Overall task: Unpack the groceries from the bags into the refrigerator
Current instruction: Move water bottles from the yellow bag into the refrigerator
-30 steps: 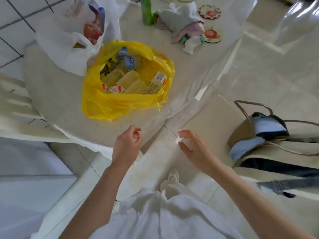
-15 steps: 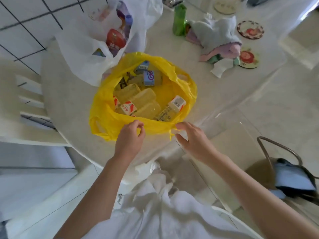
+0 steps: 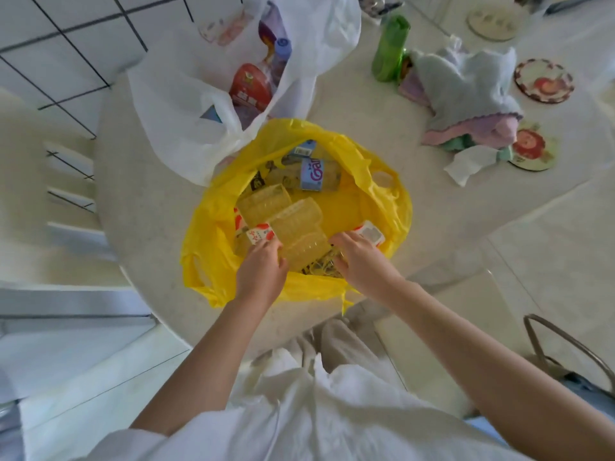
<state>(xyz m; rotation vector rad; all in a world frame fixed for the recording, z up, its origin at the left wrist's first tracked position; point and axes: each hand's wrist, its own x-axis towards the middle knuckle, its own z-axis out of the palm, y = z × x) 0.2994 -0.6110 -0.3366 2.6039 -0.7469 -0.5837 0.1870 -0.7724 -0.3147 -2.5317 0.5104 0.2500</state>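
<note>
Yellow bag (image 3: pixel 213 261) now holds both hands (image 3: pixel 261 272), previously at its rim.

A green bottle (image 3: pixel 390 48) stood on the worktop (image 3: pixel 366 104) beside a heap of cloths (image 3: pixel 466 94). Two round coasters (image 3: pixel 544 80) lay near the heap; a white chair (image 3: pixel 43 201) stood alongside.

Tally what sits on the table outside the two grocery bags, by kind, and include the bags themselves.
Plastic grocery bags: 2, the yellow plastic bag and the white plastic bag
Green plastic bottle: 1
Round patterned coasters: 3
Pile of pale knitted cloth: 1
Crumpled white tissue: 1
Total: 8
</note>
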